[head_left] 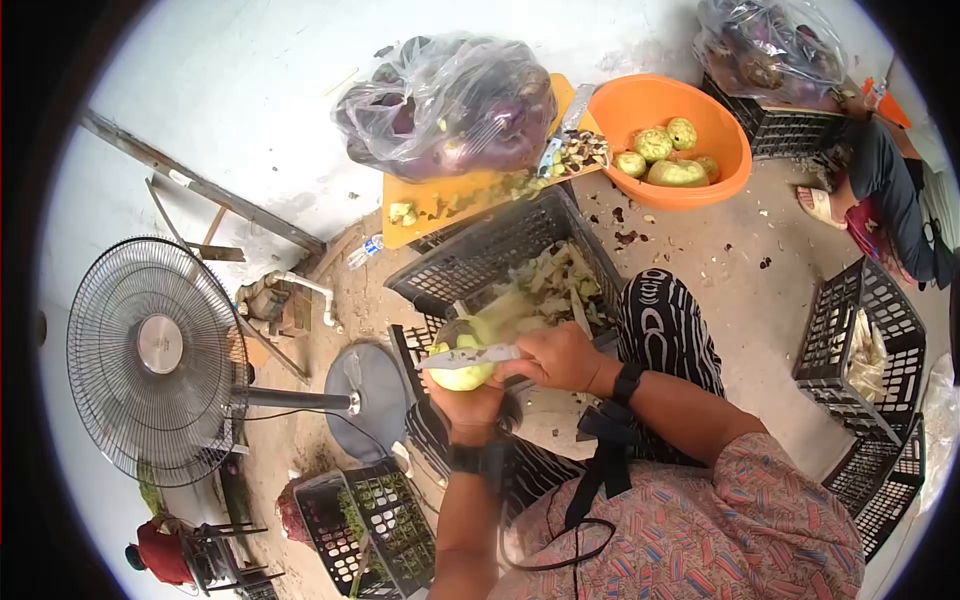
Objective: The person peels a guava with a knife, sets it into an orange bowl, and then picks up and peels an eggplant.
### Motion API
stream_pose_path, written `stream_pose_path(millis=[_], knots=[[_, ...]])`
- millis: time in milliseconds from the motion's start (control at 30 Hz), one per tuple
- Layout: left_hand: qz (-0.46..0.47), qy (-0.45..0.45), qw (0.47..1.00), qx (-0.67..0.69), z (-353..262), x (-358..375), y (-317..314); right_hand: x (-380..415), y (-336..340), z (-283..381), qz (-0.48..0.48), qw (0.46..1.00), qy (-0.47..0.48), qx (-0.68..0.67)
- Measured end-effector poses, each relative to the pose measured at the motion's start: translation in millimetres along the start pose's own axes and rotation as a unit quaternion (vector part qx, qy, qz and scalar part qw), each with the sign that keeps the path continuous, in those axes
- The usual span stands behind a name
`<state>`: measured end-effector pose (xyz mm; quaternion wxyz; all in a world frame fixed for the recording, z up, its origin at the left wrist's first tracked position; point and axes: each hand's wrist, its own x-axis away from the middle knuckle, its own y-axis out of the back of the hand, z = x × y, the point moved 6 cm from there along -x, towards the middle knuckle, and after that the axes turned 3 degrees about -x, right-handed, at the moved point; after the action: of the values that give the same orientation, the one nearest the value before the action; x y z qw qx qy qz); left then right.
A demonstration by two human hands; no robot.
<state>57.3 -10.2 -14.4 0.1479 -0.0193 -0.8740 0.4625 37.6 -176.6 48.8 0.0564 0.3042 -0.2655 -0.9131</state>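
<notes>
Leftmost, one standing fan [155, 358] faces the wall, its round base [370, 398] on the sandy concrete floor [745, 300]. Just right of that base, the left hand [468, 402] cups a pale green fruit [461, 375] from below, its fingers [440, 385] curled shut around the fruit's underside. The right hand [560, 358] sits beside it, fingers wrapped tight on the handle of a knife [472, 355], whose blade lies flat across the top of the fruit, pointing left. Both hands hover above a black crate [470, 265] holding pale peelings [555, 285].

Counted: one knife in the hand, one fruit held, about five green fruits in one orange bowl [720, 165] farther right, and two clear bags of dark purple vegetables, one [450, 105] on an orange board [440, 200] and one [770, 45] on a crate at the top right. Other black crates stand at the floor's right edge [865, 340] and near bottom [385, 520]. Another person's leg and sandalled foot [822, 205] show at the right. A pale wall runs along the top.
</notes>
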Motion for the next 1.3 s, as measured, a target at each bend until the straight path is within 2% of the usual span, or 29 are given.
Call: stream_pose_path(millis=[100, 167, 300, 367, 533, 633, 700, 867, 1033, 1300], knots=[[-0.004, 0.004, 1.0, 0.022, -1, -1, -1, -2, -1, -4, -0.018, 1.0, 0.019, 0.013], [0.071, 0.051, 0.99, 0.109, 2, -1, -6, -4, 2, -13, -0.067, 0.998, -0.007, 0.004], [0.116, 0.083, 0.989, 0.031, 3, 10, -18, -9, 18, -20, -0.086, 0.995, -0.022, 0.035], [0.017, 0.083, 0.996, -0.018, 7, 11, -11, -9, 19, -13, -0.078, 0.996, 0.018, 0.036], [-0.06, 0.037, 0.997, 0.015, 1, 11, -23, -2, 13, 4, -0.041, 0.996, 0.078, -0.002], [-0.032, 0.026, 0.999, -0.018, -1, 8, -20, 0, 13, 10, -0.012, 0.996, 0.09, 0.011], [-0.05, 0.031, 0.998, -0.009, 1, 8, -19, 1, 11, 10, 0.008, 0.997, 0.079, 0.014], [-0.063, 0.038, 0.997, -0.003, 4, 8, -20, 3, 9, 8, -0.004, 0.996, 0.08, 0.023], [-0.025, 0.037, 0.999, -0.015, 4, 8, -20, 3, 13, 8, -0.021, 0.996, 0.076, 0.041], [-0.039, 0.027, 0.998, -0.035, 2, 6, -14, 2, 16, 2, -0.037, 0.994, 0.085, 0.065]])
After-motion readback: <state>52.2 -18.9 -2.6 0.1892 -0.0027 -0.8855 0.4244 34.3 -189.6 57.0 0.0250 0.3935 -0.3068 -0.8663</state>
